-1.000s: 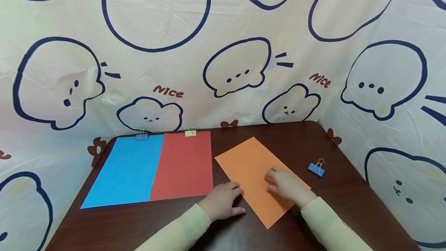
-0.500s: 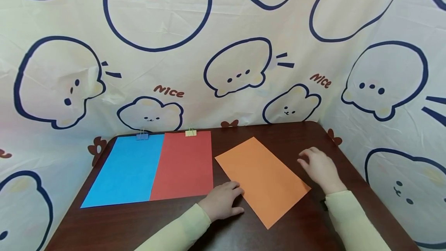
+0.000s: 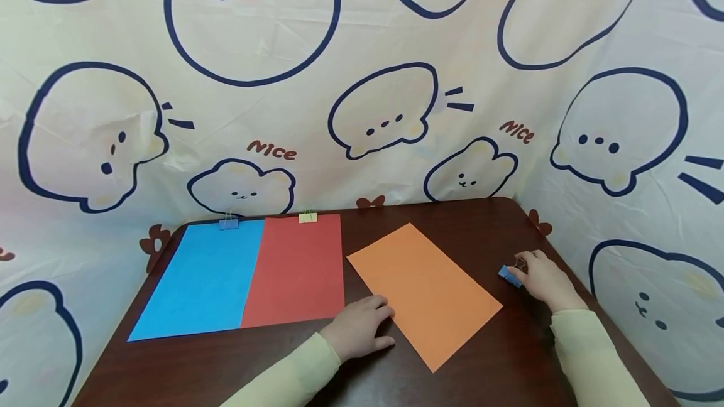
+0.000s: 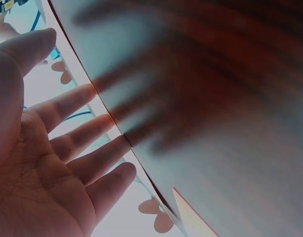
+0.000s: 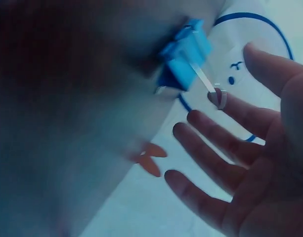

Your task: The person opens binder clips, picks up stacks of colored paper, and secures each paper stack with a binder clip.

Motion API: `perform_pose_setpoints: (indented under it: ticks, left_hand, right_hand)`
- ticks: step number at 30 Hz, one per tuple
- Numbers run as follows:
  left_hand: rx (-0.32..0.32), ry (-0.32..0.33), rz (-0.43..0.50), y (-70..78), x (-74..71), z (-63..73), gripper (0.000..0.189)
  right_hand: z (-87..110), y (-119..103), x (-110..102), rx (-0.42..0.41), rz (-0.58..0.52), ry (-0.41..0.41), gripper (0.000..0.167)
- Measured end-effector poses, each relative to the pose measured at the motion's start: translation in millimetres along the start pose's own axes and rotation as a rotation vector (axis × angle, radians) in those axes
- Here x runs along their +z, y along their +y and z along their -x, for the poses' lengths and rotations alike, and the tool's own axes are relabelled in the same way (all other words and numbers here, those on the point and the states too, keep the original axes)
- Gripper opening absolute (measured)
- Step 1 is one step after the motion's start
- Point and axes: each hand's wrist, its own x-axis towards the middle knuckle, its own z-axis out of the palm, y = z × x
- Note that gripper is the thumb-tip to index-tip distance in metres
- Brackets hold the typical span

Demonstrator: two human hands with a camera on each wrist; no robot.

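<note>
An orange sheet of paper (image 3: 427, 294) lies slanted on the dark wooden table. At its left edge rests my left hand (image 3: 359, 326), fingers spread and loosely extended; in the left wrist view the fingertips meet the glossy tabletop. Over on the right side, my right hand (image 3: 548, 281) is at a blue binder clip (image 3: 510, 276), thumb and index finger on either side of its wire handle. The right wrist view shows the index fingertip right at the handle loop of the binder clip (image 5: 186, 57), the thumb apart from it and the other fingers loosely extended.
On the left lie a blue sheet (image 3: 195, 281) and a red sheet (image 3: 300, 269), side by side. A blue clip (image 3: 229, 224) and a yellow clip (image 3: 308, 218) hold them at the far table edge. Patterned fabric (image 3: 384, 36) hangs behind and beside the table.
My right hand has left the orange sheet and moved right, then down to the blue binder clip. The left hand and the sheets have stayed in place.
</note>
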Motion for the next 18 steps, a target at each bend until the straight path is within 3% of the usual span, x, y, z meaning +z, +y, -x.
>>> perform_pose_setpoints:
  ticks: [18]
  left_hand:
    - [0.002, 0.018, -0.024, 1.5, 2.7, -1.4, 0.044]
  right_hand:
    - [-3.5, 15, -1, -0.019, -0.06, 0.061, 0.021]
